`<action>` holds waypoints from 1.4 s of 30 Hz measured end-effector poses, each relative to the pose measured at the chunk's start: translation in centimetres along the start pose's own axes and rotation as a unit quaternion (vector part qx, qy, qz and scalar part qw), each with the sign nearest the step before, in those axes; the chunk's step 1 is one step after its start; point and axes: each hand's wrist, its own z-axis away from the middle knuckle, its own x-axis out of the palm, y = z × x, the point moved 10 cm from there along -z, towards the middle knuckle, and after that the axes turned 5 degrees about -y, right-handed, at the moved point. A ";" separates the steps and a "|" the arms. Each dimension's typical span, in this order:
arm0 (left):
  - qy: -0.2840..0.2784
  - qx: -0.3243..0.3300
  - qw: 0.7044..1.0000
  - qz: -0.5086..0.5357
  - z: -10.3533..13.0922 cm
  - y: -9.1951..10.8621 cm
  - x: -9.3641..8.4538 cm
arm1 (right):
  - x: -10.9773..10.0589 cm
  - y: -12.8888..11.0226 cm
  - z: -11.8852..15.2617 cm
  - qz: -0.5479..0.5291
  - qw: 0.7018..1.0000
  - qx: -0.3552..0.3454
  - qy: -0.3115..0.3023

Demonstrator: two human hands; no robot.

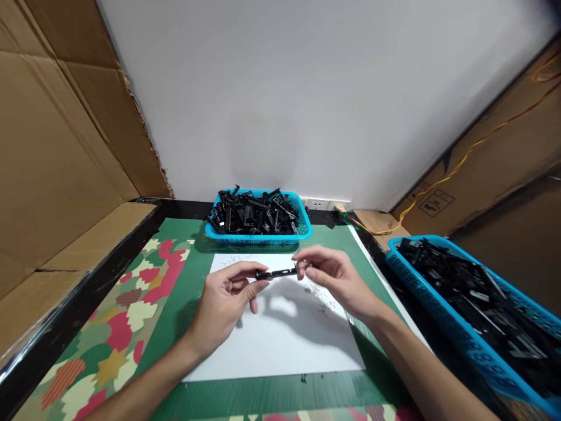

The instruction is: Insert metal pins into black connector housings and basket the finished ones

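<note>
Between the thumb and fingers of my left hand (pixel 225 298) is the left end of a slim black plastic part (pixel 280 273) with small slots along it. The part lies nearly level above a white sheet of paper (pixel 272 351). My right hand (pixel 335 278) is at the part's other end, fingers loosely curled and thumb apart from the index finger. Whether its fingertips touch the part I cannot tell. Handwriting shows on the sheet, partly behind my hands.
A blue basket (pixel 258 238) heaped with black plastic parts stands by the wall. Another blue basket (pixel 456 310) of black pieces is on the right. Cardboard (pixel 56 128) walls the left side. A yellow-orange cable (pixel 464 158) runs to a wall socket (pixel 318 204). Tiny black scraps (pixel 304 378) lie near the sheet's front edge.
</note>
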 end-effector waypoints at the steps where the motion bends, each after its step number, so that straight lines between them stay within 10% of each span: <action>1: 0.001 0.005 1.000 0.004 0.0 0.1 0.0 | -1.1 0.2 0.0 0.031 0.999 0.008 0.028; 6: 0.020 -0.003 1.000 0.021 -0.3 -0.1 -0.5 | -5.7 1.7 0.3 0.290 0.946 0.094 0.105; 14: 0.032 -0.042 0.998 0.026 -0.5 -0.9 -0.6 | -3.5 4.6 0.3 0.371 0.917 0.146 -0.029; 23: -0.020 -0.064 0.998 0.019 -0.4 -1.6 0.4 | -2.1 3.6 0.2 0.372 0.921 0.112 -0.021; 32: -0.145 -0.121 0.980 0.053 0.3 -2.8 3.5 | 0.7 2.0 0.1 0.127 0.990 0.055 0.021; 42: -0.170 -0.124 0.977 0.042 0.9 -2.8 4.6 | 3.8 0.8 0.5 0.175 0.984 0.002 0.037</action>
